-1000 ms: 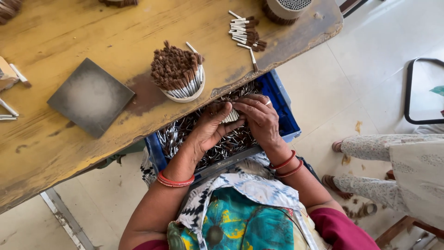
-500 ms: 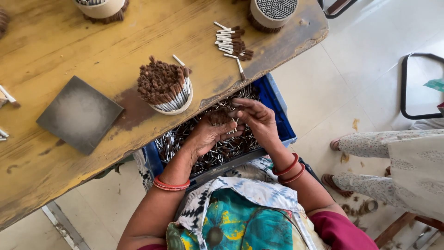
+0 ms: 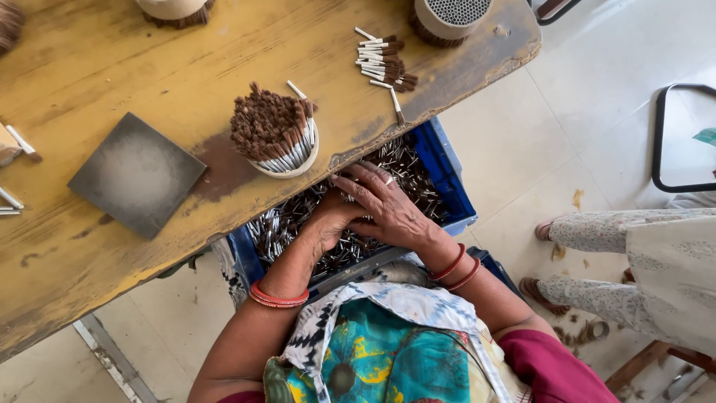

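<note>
A blue crate [image 3: 453,181] rests on my lap, part under the table's edge, full of small brown-tipped sticks with silver ends [image 3: 277,227]. My right hand [image 3: 382,203] lies flat over the sticks, fingers spread toward the table edge. Under it, my left hand [image 3: 330,219] reaches into the pile, mostly covered; whether it holds sticks is hidden. On the yellow wooden table [image 3: 112,60] just above stands a white cup [image 3: 276,134] packed with upright sticks.
A loose bunch of sticks [image 3: 384,61] lies near the table's right corner. A grey square slab [image 3: 136,173] sits to the left. Round containers [image 3: 450,16] stand at the far edge. Another person's legs [image 3: 619,261] and a black-framed stool [image 3: 682,138] are at right.
The view has shifted, so the table sits lower left in frame. My right hand has slid leftward over my left hand, flattening on the sticks in the crate.
</note>
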